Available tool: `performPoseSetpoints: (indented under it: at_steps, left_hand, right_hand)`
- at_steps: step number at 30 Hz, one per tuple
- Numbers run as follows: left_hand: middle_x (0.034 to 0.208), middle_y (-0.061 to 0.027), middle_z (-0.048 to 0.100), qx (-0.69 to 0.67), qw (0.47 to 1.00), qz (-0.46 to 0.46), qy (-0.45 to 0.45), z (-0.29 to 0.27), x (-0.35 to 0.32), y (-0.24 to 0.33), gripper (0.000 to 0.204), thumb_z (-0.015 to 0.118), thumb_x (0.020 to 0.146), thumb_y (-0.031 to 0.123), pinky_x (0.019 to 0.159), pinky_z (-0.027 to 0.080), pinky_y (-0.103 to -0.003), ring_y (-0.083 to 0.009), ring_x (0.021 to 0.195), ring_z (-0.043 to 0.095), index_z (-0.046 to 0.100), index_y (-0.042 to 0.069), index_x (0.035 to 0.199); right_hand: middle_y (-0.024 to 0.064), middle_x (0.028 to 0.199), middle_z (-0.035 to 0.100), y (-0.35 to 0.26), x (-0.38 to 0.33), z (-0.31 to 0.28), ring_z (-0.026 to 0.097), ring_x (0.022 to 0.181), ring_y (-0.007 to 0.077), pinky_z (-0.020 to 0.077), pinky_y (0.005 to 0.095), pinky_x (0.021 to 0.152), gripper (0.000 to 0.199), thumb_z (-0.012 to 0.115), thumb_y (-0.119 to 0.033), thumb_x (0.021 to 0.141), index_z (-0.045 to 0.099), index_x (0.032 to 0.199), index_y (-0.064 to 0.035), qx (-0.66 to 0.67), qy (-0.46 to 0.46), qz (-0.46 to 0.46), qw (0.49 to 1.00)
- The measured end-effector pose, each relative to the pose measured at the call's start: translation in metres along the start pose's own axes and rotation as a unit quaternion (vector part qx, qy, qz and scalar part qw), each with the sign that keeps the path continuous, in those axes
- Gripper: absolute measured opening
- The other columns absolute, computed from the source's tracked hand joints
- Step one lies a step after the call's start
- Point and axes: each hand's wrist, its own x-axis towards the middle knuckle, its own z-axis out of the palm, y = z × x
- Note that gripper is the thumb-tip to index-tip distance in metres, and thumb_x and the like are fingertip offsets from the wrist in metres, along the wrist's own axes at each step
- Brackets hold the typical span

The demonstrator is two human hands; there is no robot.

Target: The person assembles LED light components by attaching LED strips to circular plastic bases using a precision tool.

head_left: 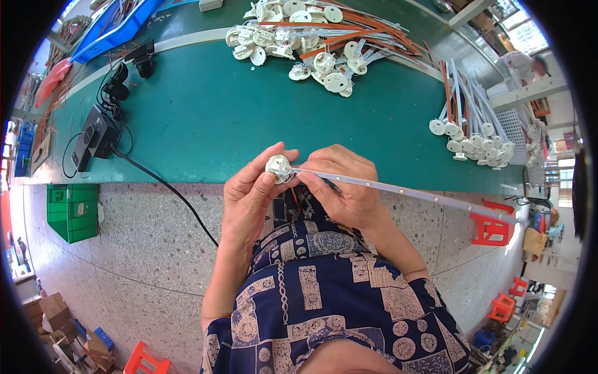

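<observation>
Closest in, the person's lap is covered by a dark blue patterned garment (324, 293), and both forearms rise from it to meet just below the table's near edge. The left hand (249, 193) has its fingers curled, thumb and fingertips pinched on a small round white lamp holder (278, 167). The right hand (342, 184) is closed too, its fingertips pressing the end of a long thin white LED strip (405, 190) against that holder; the strip runs off to the right, over the floor, towards a red plastic stool (492, 224).

Under the hands lies speckled grey floor, with a green plastic crate (73, 212) at the left and cardboard boxes (56, 311) in the lower left corner (what is in them cannot be made out). Another red stool (146, 360) shows at the bottom edge.

Beyond the hands is the green table (249, 112). A black cable (168, 187) crosses its near edge and drops to the floor, coming from a black box-shaped adapter (93, 137) on the left side, with black clips (134, 62) further back. On the right side rests a bundle of white strips tipped with white holders (473, 134). At the far edge is a heap of white round holders with orange wires (311, 37), and a blue tray (115, 28) sits at the far left.
</observation>
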Motion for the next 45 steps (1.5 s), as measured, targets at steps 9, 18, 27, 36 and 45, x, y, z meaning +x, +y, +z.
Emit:
performPoseSetpoints:
  at_steps: [9,18,27,36,45]
  left_hand:
    - [0.139,-0.0253,0.057,-0.013,0.999,-0.024,0.018,0.003,0.002,0.001,0.046,0.058,0.103,0.017,0.103,0.056,-0.04,-0.029,0.127,0.06,0.05,-0.003,0.144]
    - [0.134,-0.0263,0.06,-0.095,0.992,-0.079,0.009,0.002,0.008,0.002,0.047,0.057,0.104,0.021,0.099,0.059,-0.038,-0.0278,0.117,0.066,0.049,-0.004,0.143]
    - [0.13,-0.0268,0.062,-0.11,0.989,-0.094,0.018,0.001,0.009,0.001,0.048,0.056,0.105,0.025,0.095,0.061,-0.038,-0.0282,0.113,0.068,0.05,-0.007,0.14]
    - [0.128,-0.0252,0.064,-0.101,0.989,-0.1,0.029,0.002,0.009,0.002,0.048,0.056,0.105,0.026,0.095,0.061,-0.038,-0.0275,0.112,0.069,0.051,-0.007,0.139]
    - [0.129,-0.0242,0.064,-0.074,0.993,-0.088,0.04,0.004,0.009,0.0,0.047,0.058,0.104,0.025,0.096,0.06,-0.038,-0.0269,0.113,0.068,0.052,-0.005,0.139]
  right_hand:
    - [0.0087,0.087,0.068,0.007,-0.003,0.008,0.067,0.076,0.0254,0.0532,0.035,0.065,0.007,0.073,-0.007,0.086,0.07,0.089,-0.0022,0.025,-0.007,0.021,0.999]
    - [0.0084,0.078,0.067,0.013,0.0,0.009,0.062,0.066,0.0204,0.0467,0.031,0.057,0.006,0.072,-0.008,0.089,0.073,0.088,-0.0019,0.069,0.005,0.048,0.996]
    - [0.0098,0.078,0.067,0.013,0.0,0.011,0.063,0.068,0.0178,0.047,0.0287,0.06,0.009,0.071,-0.008,0.092,0.074,0.088,-0.0003,0.106,0.007,0.092,0.99]
    - [0.0085,0.077,0.066,0.014,-0.003,0.013,0.06,0.066,0.0165,0.0454,0.0294,0.058,0.009,0.07,-0.007,0.093,0.076,0.095,-0.0007,0.127,0.012,0.104,0.986]
    - [0.009,0.08,0.068,0.014,-0.004,0.015,0.064,0.071,0.0171,0.0482,0.0284,0.061,0.008,0.069,-0.006,0.093,0.075,0.091,-0.0007,0.097,0.005,0.102,0.99]
